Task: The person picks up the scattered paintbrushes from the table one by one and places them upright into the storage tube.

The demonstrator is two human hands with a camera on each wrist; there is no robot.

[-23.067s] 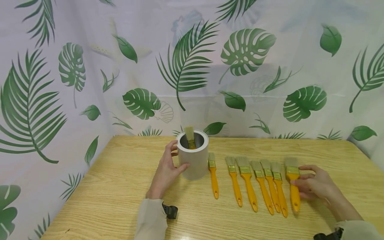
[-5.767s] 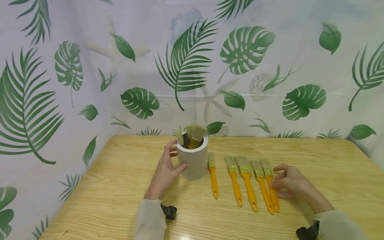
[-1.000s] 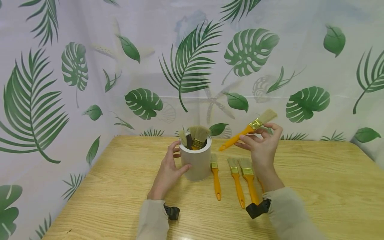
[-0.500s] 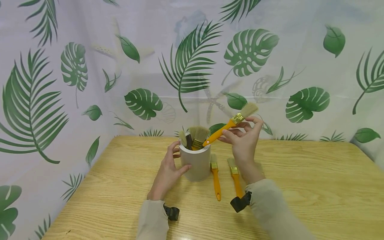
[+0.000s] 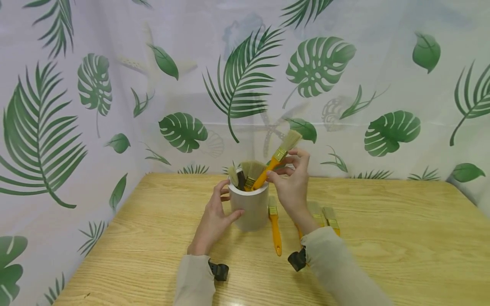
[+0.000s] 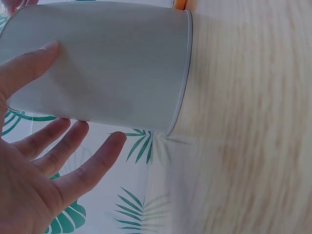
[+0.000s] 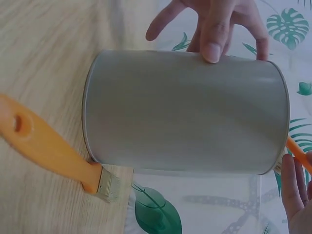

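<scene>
A grey metal can (image 5: 249, 214) with a white rim stands on the table. My left hand (image 5: 214, 221) grips its left side, thumb in front and fingers round the side; in the left wrist view the thumb (image 6: 36, 61) presses the wall. With my right hand (image 5: 292, 187) I pinch a paintbrush (image 5: 280, 154), bristles up and tilted right, its orange handle end inside the can's mouth. Several brushes stand in the can bristles up, among them a wide paintbrush (image 5: 253, 171). The can hides their lower ends.
One small paintbrush (image 5: 275, 231) lies just right of the can, also seen in the right wrist view as an orange handle (image 7: 48, 141). Further right, a wide paintbrush (image 5: 315, 209) and a narrower paintbrush (image 5: 331, 217) lie partly behind my right forearm. A leaf-patterned curtain (image 5: 245, 85) hangs behind.
Earlier, several more brushes lay on the table and one stood in the can. In the last second my right hand has carried its paintbrush leftward and lowered the handle end into the can.
</scene>
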